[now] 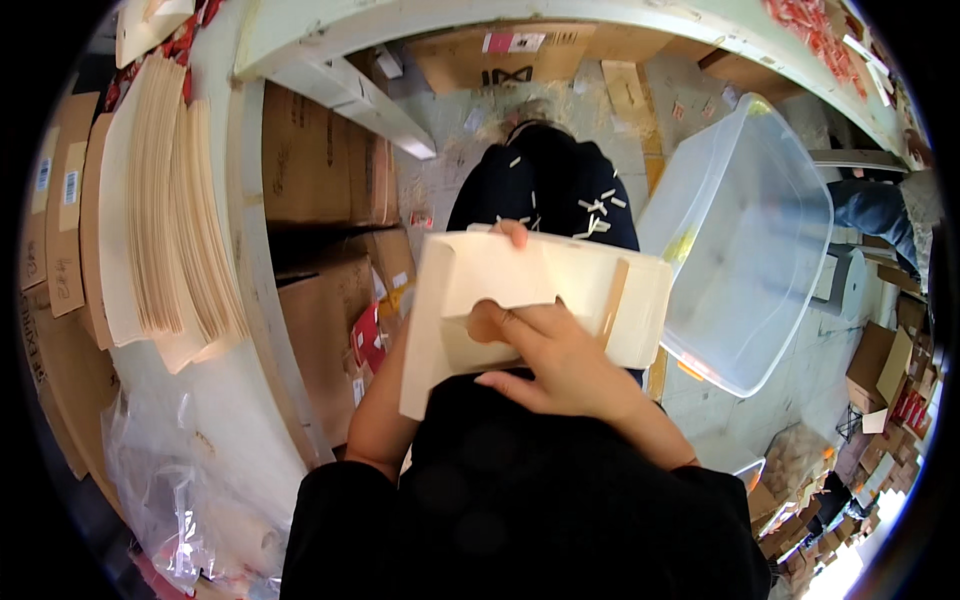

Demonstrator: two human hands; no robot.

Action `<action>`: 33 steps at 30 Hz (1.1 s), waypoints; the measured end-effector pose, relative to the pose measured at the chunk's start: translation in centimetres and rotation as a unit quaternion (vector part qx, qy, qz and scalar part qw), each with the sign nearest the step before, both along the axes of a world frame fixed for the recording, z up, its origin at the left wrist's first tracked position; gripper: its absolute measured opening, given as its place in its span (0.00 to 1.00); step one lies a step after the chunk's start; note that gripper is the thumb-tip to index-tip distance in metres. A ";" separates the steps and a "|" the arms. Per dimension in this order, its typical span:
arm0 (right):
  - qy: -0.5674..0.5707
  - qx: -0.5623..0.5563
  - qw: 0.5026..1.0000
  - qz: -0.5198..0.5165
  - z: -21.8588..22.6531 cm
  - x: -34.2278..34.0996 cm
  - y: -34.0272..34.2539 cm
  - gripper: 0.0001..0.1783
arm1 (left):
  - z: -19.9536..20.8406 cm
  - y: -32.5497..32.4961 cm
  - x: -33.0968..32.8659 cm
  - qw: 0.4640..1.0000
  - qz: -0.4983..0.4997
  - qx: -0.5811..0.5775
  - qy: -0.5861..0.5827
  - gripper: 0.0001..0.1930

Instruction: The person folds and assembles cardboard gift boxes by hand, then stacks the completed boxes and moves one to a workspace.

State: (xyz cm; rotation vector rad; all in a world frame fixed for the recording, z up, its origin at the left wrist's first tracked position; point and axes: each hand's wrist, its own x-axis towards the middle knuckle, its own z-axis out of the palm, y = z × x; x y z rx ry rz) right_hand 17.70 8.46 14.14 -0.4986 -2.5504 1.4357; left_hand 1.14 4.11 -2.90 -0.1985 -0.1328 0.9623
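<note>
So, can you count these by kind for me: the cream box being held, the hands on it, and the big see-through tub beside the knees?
Cream box: 1
Hands: 2 (right hand reaching inside; left hand mostly hidden, a fingertip over the far edge)
Big see-through tub: 1
Total: 4

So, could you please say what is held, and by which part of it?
A cream box, by its far edge in the left hand; whether the right hand grips is unclear.
</note>
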 end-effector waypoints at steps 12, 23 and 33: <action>-0.003 -0.021 0.999 -0.045 -1.5 0.5 -0.7 0.21 | 10.8 0.7 2.9 0.936 0.138 0.062 0.317 0.28; 0.090 -0.044 0.995 -0.020 0.4 0.7 0.7 0.19 | 11.7 0.9 2.4 0.874 0.195 0.095 0.435 0.31; 0.051 0.046 0.992 -0.109 1.5 3.0 1.3 0.18 | 14.1 3.0 3.1 0.778 0.321 0.081 0.533 0.31</action>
